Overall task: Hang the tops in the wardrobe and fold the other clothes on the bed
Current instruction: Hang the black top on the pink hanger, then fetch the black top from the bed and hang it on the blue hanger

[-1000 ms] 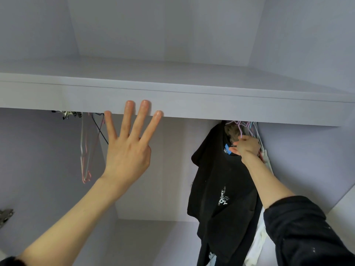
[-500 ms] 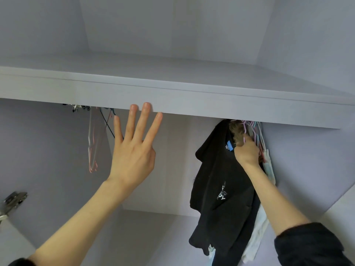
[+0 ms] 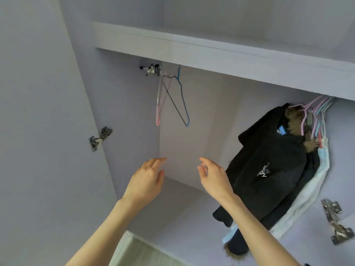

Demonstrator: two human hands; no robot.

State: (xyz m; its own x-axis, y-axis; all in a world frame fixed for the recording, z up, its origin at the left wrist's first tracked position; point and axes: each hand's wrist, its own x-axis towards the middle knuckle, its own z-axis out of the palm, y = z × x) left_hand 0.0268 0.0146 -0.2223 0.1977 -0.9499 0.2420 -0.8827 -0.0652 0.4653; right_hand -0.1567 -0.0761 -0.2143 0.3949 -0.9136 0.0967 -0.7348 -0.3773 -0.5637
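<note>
A black top point(image 3: 269, 169) with a small white print on it hangs at the right end of the wardrobe point(image 3: 192, 131), bunched against a fur-trimmed garment point(image 3: 296, 121) and pale blue-white clothes point(image 3: 317, 181) on pastel hangers point(image 3: 317, 112). At the left, 3 bare wire hangers point(image 3: 172, 98) dangle under the shelf.

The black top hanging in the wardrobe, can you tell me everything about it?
The black top hangs at the wardrobe's right end, on a hanger under the shelf. It looks like soft, thick fabric, with a small white print on its front and a blue tag at the neck. It hangs tilted in this view, against other hung clothes behind it. Neither hand touches it.
</note>
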